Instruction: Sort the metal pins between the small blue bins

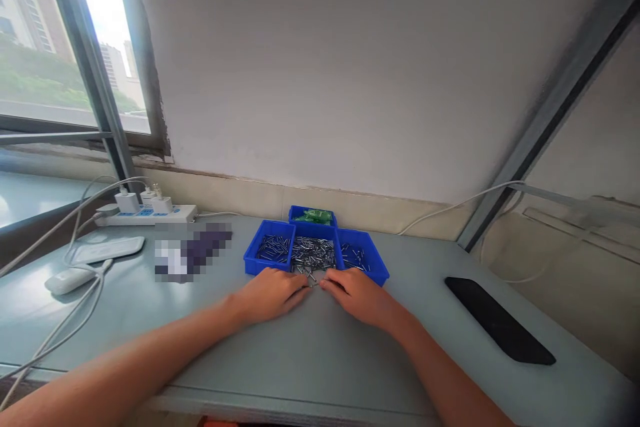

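Observation:
My left hand and my right hand rest close together on the table, in front of the blue bins. Both are closed, thumb against fingers, with the tips almost meeting. A small silver metal pin shows between the fingertips, partly hidden by them. Just beyond lies a heap of similar pins in the middle blue bin, some spilling toward my fingers. More pins sit in the left blue bin, behind my left hand. Fewer lie in the right blue bin, whose front side my right hand partly covers.
Behind the others, a blue bin holds green packets. At left are a power strip with chargers, a white phone-like slab, a white mouse-like object, loose cables and a blurred patch. A black flat pad lies right.

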A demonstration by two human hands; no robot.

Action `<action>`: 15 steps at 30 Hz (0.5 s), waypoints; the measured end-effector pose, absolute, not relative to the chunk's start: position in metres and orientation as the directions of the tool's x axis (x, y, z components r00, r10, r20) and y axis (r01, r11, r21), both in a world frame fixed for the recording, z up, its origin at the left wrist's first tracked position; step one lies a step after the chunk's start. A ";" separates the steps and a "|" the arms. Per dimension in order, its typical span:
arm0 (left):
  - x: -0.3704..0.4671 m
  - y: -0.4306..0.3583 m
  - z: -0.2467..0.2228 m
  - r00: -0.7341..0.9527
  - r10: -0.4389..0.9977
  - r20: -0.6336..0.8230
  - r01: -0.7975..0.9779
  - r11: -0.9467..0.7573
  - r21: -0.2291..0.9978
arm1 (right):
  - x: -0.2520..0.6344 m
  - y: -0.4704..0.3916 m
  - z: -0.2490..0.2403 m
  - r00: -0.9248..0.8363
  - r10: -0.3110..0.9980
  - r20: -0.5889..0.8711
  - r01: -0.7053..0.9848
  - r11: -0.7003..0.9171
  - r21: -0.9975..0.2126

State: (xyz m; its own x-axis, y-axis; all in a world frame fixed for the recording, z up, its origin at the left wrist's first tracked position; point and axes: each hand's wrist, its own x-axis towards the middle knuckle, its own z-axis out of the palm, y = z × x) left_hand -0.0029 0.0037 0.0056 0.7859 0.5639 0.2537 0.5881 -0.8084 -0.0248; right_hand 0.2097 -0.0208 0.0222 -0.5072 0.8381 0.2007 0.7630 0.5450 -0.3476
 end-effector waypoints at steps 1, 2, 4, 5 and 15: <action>-0.003 0.003 0.005 0.800 0.552 0.234 0.573 -0.819 -0.027 | 0.209 -0.021 0.022 -0.507 0.835 0.212 0.762 0.550 -0.342; -0.002 0.003 0.005 0.812 0.543 0.215 0.560 -0.828 -0.026 | 0.208 -0.022 0.023 -0.508 0.832 0.221 0.761 0.554 -0.337; -0.002 0.001 0.004 0.823 0.539 0.180 0.551 -0.835 -0.019 | 0.206 -0.024 0.023 -0.519 0.822 0.235 0.747 0.570 -0.343; -0.002 0.001 0.004 0.822 0.545 0.166 0.555 -0.832 -0.018 | 0.205 -0.025 0.023 -0.530 0.814 0.239 0.734 0.581 -0.351; 0.000 0.000 0.003 0.799 0.588 0.127 0.598 -0.798 -0.066 | 0.209 -0.021 0.022 -0.530 0.830 0.173 0.744 0.553 -0.376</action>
